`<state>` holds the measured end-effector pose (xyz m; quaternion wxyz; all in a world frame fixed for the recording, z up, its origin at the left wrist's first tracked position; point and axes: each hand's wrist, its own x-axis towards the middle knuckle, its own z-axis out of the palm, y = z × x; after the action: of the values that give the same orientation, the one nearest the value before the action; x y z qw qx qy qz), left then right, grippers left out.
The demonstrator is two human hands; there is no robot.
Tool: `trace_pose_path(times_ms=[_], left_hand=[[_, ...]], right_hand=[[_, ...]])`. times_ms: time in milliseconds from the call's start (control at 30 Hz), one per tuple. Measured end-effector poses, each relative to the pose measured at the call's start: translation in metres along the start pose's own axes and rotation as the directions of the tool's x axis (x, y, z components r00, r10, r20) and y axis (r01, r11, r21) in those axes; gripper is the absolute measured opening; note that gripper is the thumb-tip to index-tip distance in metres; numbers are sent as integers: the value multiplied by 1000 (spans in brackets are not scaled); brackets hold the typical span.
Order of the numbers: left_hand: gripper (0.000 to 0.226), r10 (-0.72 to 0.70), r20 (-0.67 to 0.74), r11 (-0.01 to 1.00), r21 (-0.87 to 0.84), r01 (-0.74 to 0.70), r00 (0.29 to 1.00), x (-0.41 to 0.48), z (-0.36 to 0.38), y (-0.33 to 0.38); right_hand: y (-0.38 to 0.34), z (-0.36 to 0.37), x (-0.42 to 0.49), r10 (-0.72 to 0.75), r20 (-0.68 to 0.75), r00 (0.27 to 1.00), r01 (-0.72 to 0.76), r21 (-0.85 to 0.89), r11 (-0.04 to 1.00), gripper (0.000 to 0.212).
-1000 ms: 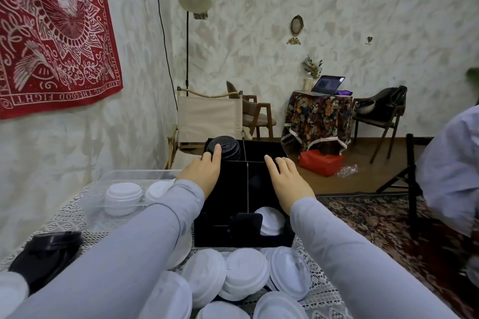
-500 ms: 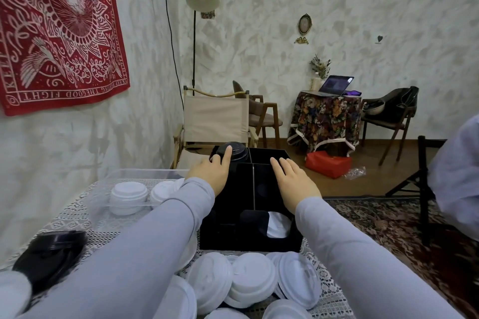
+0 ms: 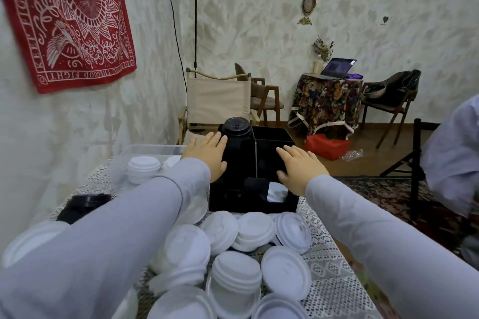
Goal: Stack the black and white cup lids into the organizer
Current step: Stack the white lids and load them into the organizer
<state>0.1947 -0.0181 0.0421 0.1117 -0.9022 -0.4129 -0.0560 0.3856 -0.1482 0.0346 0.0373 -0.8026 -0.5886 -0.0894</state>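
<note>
At frame centre, the black organizer (image 3: 246, 158) was touched by 2 flat, released hands: left hand (image 3: 207, 154), right hand (image 3: 302, 167) — nothing grasped.

I'm holding my left hand (image 3: 207, 155) flat against the organizer's (image 3: 228, 202) left wall, beside the black lid stack (image 3: 237, 127). My right hand (image 3: 300, 167) is resting on its right rim. White lids (image 3: 255, 228) are lying heaped at the table's (image 3: 331, 292) near edge.

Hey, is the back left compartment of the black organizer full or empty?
Full: a stack of black lids rises above the organizer rim there.
</note>
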Motion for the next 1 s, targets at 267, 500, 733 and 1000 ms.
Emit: trace_pose_path(times_ms=[267,500,733,1000], left_hand=[[60,95,-62,994,-45,-98,994,-69,-16,-2],[55,131,-19,981,-140,-133,991,-132,-14,11],[56,180,28,971,-164,-174,983,-162,0,24],[51,207,-14,960,-191,-206,978,-175,-6,27]], right_hand=[[-8,-9,-66,-34,18,999,30,184,982,45],[-19,31,-104,51,281,958,-127,260,957,68],[-18,41,-96,157,306,939,-276,397,875,72],[-12,26,-102,169,199,965,-231,350,908,65]])
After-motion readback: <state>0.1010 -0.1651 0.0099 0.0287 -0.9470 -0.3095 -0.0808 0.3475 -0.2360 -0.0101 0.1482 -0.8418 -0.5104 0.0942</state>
